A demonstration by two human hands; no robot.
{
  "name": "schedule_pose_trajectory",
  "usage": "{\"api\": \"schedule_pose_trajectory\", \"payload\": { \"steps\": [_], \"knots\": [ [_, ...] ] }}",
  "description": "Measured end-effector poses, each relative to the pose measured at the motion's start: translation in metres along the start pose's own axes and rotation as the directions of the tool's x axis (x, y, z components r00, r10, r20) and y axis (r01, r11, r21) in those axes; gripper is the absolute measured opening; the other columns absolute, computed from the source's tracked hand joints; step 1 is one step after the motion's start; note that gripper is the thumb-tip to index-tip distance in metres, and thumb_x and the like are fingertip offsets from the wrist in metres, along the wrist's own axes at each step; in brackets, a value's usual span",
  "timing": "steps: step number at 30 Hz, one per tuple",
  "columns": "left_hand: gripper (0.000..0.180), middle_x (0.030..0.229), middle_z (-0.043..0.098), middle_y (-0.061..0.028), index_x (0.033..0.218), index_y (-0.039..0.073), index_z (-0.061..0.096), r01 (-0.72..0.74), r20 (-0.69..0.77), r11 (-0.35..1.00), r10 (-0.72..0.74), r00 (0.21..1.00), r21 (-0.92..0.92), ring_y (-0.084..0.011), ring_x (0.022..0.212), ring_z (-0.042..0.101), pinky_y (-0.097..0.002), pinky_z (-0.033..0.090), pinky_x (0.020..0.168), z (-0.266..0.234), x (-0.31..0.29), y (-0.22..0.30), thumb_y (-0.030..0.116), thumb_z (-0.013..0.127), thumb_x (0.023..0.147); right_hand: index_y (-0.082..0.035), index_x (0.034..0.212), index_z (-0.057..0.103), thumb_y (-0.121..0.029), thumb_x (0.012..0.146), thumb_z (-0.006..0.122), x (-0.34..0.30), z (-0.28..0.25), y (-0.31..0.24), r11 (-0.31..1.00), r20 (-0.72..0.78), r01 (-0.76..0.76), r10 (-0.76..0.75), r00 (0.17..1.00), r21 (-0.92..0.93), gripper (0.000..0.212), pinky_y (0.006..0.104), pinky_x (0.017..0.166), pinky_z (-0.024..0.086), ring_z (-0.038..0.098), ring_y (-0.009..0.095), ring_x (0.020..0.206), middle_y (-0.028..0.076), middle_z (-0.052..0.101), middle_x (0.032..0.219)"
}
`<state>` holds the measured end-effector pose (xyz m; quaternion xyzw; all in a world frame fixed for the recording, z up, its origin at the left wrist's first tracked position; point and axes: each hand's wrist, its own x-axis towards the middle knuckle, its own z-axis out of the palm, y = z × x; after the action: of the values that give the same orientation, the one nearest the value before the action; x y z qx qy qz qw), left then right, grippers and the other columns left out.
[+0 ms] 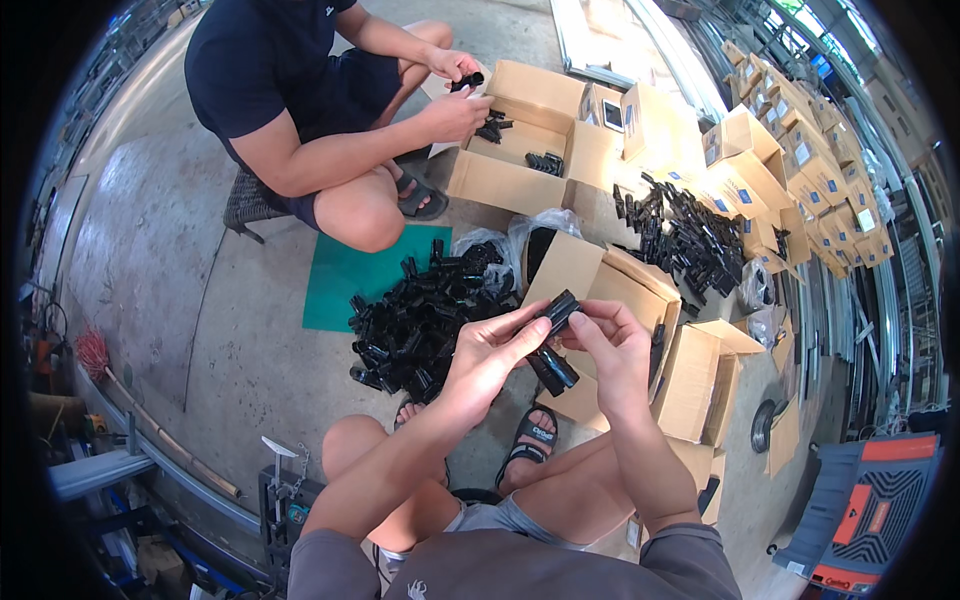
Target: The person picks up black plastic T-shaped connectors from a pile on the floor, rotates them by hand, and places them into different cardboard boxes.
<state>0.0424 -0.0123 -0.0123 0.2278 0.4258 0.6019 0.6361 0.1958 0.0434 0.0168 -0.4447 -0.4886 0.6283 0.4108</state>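
Both my hands grip one black plastic pipe fitting (555, 372) with a glossy surface and tube-shaped arms. My left hand (488, 352) wraps its thumb and fingers round the upper arm from the left. From the right, the thumb and fingertips of my right hand (612, 345) pinch the same upper part. A lower tube sticks out beneath the hands. Just below and behind them stands an open cardboard box (632, 281), partly hidden by my hands. To the left, a heap of black fittings (412, 335) lies partly on a green sheet (335, 285).
Across from me a seated person (290, 120) holds a black fitting beside an open carton (510, 185). More black fittings (690, 240) are piled at the right, near stacked boxes (800, 140). An empty-looking box (695, 385) and a grey-orange case (868, 515) lie at right.
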Motion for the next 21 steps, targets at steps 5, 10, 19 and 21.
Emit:
{"api": "schedule_pose_trajectory", "payload": {
  "steps": [5,10,19,21],
  "knots": [
    [0.04,0.101,0.07,-0.0054,0.125,-0.001,0.061,0.032,-0.014,0.999,-0.032,0.999,-0.017,-0.0096,0.087,0.064,-0.0231,0.051,0.075,-0.004,-0.004,0.01,0.022,0.067,0.093,0.004,0.106,0.058,-0.008,0.09,0.068,0.003,0.003,0.002,0.999,0.049,0.012,-0.009,0.999,-0.052,0.022,0.0263,0.073,0.056,0.067,0.014,0.08,0.011,0.069,0.092],
    [0.036,0.092,0.069,-0.0059,0.118,-0.002,0.064,0.174,-0.124,0.945,-0.215,0.969,-0.277,-0.013,0.084,0.067,-0.026,0.053,0.077,-0.019,-0.01,0.022,0.025,0.063,0.094,0.002,0.101,0.062,-0.019,0.096,0.061,0.047,0.001,0.014,0.948,0.073,0.007,0.017,0.997,-0.319,0.022,0.0233,0.066,0.051,0.065,0.011,0.072,0.008,0.068,0.082],
    [0.035,0.105,0.066,-0.0093,0.117,0.003,0.056,-0.147,-0.542,0.882,-0.137,0.829,-0.447,-0.0142,0.09,0.066,-0.0258,0.054,0.078,-0.084,-0.026,0.05,0.029,0.061,0.095,-0.003,0.094,0.07,-0.019,0.089,0.059,0.187,-0.03,0.203,0.354,0.446,0.387,0.099,0.89,-0.851,0.019,0.0421,0.073,0.053,0.067,0.034,0.078,0.017,0.069,0.086],
    [0.034,0.106,0.064,-0.0091,0.116,0.002,0.056,-0.225,-0.603,0.878,-0.086,0.793,-0.422,-0.0164,0.094,0.064,-0.0249,0.054,0.076,-0.088,-0.027,0.066,0.027,0.062,0.094,-0.005,0.097,0.07,-0.015,0.089,0.057,0.204,-0.004,0.225,0.334,0.5,0.431,0.157,0.852,-0.839,0.019,0.047,0.078,0.052,0.065,0.039,0.087,0.02,0.069,0.092]
  ]
}}
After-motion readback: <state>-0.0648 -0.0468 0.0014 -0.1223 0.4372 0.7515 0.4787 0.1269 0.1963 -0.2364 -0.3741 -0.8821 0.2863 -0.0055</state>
